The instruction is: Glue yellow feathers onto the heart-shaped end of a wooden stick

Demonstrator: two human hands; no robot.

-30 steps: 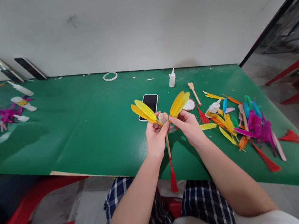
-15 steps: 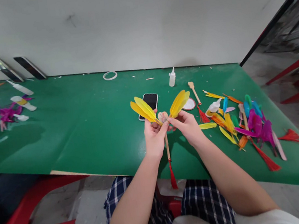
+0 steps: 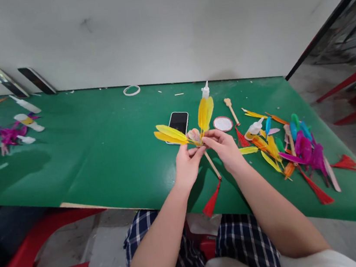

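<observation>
Head view: both hands, left hand (image 3: 187, 167) and right hand (image 3: 224, 147), pinch a yellow feather fan (image 3: 194, 135).

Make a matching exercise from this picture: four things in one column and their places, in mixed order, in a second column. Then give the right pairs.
Things:
1. phone
2. white ring
3. red tassel
4. pile of coloured feathers

Places:
A. at the lower end of the feathered stick that both hands hold
B. on the table, to the right of the right hand
C. near the far edge of the table
D. flat on the table, just behind the left hand

Pairs: 1-D, 2-C, 3-A, 4-B.
</observation>
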